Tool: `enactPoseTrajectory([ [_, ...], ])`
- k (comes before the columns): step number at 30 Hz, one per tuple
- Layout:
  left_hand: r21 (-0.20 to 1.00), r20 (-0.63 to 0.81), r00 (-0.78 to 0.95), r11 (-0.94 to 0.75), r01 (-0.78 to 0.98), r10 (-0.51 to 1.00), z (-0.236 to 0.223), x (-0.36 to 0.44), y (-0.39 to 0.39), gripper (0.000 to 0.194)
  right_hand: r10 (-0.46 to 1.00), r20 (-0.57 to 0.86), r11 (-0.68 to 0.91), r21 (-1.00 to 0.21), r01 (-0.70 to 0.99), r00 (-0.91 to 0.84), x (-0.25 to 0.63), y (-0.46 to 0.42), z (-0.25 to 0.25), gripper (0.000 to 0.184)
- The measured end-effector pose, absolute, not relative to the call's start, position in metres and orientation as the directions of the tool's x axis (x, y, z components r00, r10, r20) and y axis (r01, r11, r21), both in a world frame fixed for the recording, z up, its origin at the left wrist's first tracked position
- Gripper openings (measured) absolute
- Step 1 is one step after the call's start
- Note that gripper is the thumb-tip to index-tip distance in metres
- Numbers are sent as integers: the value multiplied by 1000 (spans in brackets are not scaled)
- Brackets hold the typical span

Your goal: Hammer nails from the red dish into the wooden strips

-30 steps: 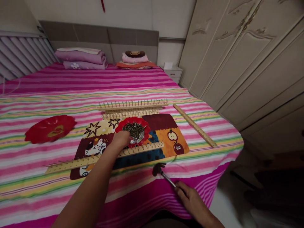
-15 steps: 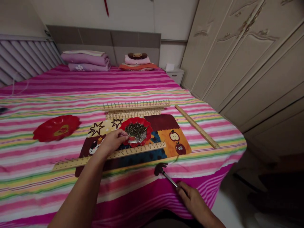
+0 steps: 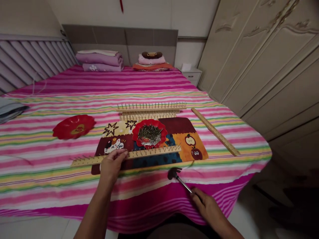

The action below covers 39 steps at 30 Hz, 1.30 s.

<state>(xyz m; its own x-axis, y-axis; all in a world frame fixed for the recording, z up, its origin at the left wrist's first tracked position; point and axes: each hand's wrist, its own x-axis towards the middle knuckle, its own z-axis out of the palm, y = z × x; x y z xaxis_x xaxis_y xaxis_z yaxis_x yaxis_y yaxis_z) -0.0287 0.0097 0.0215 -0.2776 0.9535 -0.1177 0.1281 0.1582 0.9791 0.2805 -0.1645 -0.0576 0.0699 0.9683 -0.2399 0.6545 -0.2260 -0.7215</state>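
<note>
A long wooden strip with a row of nails standing in it lies across a patterned mat. My left hand is at the strip's middle, thumb and fingertips pinched together over its wood. Whatever the pinch holds is too small to make out. Just behind the strip, a red scalloped dish holds a heap of nails. My right hand grips a claw hammer by its handle, near the bed's front edge. The hammer's dark head rests low over the striped sheet, in front of the mat.
More nail-studded wooden strips lie behind the mat. Another wooden strip lies slantwise on the right. A second red dish sits on the left. Folded bedding is stacked by the headboard, and a wardrobe stands along the right.
My left hand has moved from the nail dish toward me, down to the wooden strip. My right hand keeps its grip on the hammer. The whole view has shifted slightly.
</note>
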Motion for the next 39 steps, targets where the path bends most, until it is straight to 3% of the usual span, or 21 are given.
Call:
enactPoseTrajectory([
  [5,895,18,-358,144,422,934,17,-16,-1,26,972,-224,-214,-724,656,70,280,-164,-54,34],
  [21,838,121,-310,70,541,943,-4,-11,-1,24,969,-233,-229,-745,626,78,276,-167,-48,34],
  [28,776,302,-214,-109,622,929,-13,-10,-2,19,994,-77,-20,-833,553,-79,234,-139,15,25],
  [35,784,313,-219,-121,609,924,-18,-12,-4,20,969,161,246,-701,670,-188,188,-79,63,19],
  [39,760,278,-202,-86,645,939,-15,-11,-5,16,969,83,239,-568,787,-234,176,-65,62,20],
])
